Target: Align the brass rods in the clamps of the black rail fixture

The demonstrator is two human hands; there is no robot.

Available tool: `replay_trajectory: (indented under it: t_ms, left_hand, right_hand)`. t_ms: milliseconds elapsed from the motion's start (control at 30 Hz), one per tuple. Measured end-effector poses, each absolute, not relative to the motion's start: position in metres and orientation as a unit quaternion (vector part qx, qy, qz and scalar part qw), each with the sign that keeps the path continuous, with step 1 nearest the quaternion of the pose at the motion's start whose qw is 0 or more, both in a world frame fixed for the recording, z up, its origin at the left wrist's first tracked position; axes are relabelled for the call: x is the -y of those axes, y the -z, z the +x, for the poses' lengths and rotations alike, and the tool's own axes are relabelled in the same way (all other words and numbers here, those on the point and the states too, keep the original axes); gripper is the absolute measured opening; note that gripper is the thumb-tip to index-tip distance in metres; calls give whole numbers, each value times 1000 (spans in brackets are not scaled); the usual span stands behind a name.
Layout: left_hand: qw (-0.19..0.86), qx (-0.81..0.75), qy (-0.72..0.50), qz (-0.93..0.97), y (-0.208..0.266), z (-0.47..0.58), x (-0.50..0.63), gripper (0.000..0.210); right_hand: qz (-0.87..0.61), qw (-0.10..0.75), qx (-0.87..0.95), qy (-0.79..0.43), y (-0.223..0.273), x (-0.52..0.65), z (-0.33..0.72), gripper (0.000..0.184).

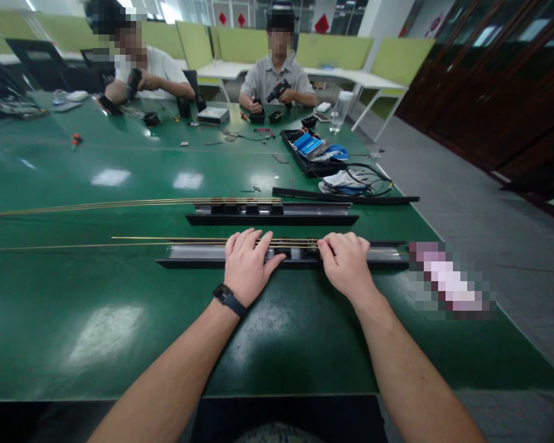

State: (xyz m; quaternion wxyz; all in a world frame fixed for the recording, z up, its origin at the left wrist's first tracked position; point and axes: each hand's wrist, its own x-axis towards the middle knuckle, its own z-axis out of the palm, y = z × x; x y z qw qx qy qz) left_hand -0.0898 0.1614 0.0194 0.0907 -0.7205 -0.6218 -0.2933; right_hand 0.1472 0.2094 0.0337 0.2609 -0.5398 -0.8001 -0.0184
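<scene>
A long black channel-shaped rail (198, 252) with a silver-grey inside lies across the table in front of me. Thin brass-coloured rods (138, 238) run along it, and some reach out past its left end. My left hand (249, 261), a dark watch on its wrist, rests over the rail's middle with the fingers stretched out and the thumb apart. Farther right, my right hand (346, 261) has thumb and fingers pinched together at the rods. Its fingertips partly hide what they grip. Small black blocks inside the rail show between my hands.
A second black rail (314, 218) with longer brass rods lies just beyond. Behind it are a black strip (351, 197), coiled cable with gloves (348, 183) and a black tray (300, 161). Two people holding power drills sit across the green table (166, 332).
</scene>
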Motion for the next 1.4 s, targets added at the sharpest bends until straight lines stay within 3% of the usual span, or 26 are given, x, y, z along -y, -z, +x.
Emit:
replay_trajectory:
  t_ms: [1400]
  left_hand:
    - [84, 622, 301, -718, -19, -89, -161, 49]
  right_hand:
    - [-540, 281, 793, 18, -35, -206, 144, 24]
